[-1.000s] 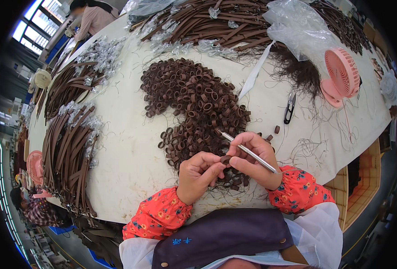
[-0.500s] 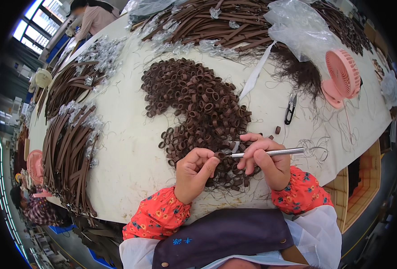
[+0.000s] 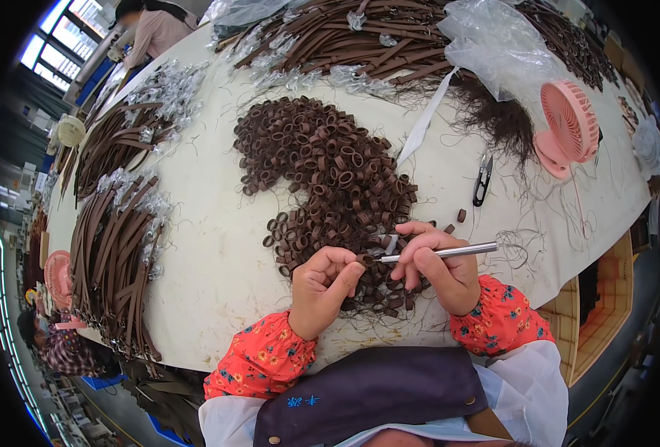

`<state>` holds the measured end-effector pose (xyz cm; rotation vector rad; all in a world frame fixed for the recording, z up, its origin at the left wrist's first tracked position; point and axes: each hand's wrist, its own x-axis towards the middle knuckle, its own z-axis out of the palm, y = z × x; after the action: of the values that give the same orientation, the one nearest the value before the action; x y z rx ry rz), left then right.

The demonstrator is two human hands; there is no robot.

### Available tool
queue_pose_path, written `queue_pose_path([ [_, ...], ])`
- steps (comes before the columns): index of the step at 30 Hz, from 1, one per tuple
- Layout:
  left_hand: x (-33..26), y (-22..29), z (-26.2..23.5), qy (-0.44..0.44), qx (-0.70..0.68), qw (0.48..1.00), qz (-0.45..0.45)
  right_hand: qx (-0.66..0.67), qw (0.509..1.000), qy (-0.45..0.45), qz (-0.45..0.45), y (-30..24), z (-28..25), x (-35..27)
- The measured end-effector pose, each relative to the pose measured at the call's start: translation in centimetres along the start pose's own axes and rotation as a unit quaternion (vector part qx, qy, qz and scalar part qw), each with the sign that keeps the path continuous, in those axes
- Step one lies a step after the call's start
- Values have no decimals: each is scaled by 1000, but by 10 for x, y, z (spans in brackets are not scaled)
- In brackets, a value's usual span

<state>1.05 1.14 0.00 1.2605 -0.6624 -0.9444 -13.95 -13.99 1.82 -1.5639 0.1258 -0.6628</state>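
Observation:
Between the thumb and forefinger of my left hand [image 3: 319, 289] is a small brown strap loop [image 3: 365, 260]. My right hand [image 3: 453, 277] grips a slim silver pen-shaped metal tool [image 3: 470, 249], its narrow tip pointing left and meeting the loop, though whether it goes inside is too small to tell. Both hands hover over the near end of a large heap of similar brown loops [image 3: 333, 160]. Loose dark threads lie among the loops below my hands.
Black thread snips [image 3: 482, 181] and a pink fan [image 3: 568, 123] stand to the right. Bundles of brown straps [image 3: 114, 261] lie left, with more straps [image 3: 345, 45] and clear plastic [image 3: 494, 45] at the back. A white strip [image 3: 427, 119] points toward the heap. Other people sit at the far left.
The metal tool has shifted slightly left toward the loop, and my right hand has moved a little with it. A thread near the tool's back end has dropped away. My left hand stays put.

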Motion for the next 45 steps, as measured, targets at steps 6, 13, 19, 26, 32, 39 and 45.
queue_pose_path([
  [6, 0, 0, 2, 3, 10, 1000, 3, -35, 998, -24, -40, 1, 0, 0],
  [13, 0, -1, 2, 0, 1, 1000, 5, -96, 992, -29, -82, 0, 1, 2],
  [19, 2, 2, 0, 10, 30, 999, 10, -79, 995, -19, -59, -3, -1, 1],
  [26, 10, 11, -12, 60, 352, 910, 212, -61, 996, 28, -59, -2, -2, 2],
  [32, 15, 33, -11, -45, 528, 814, 238, -64, 996, 27, -55, -2, -3, 1],
  [39, 15, 14, -13, -32, 552, 800, 234, -67, 995, 34, -70, 2, -1, 1],
  [45, 5, 9, -10, -49, 192, 977, 80, -166, 974, 21, -154, 4, 3, 7],
])
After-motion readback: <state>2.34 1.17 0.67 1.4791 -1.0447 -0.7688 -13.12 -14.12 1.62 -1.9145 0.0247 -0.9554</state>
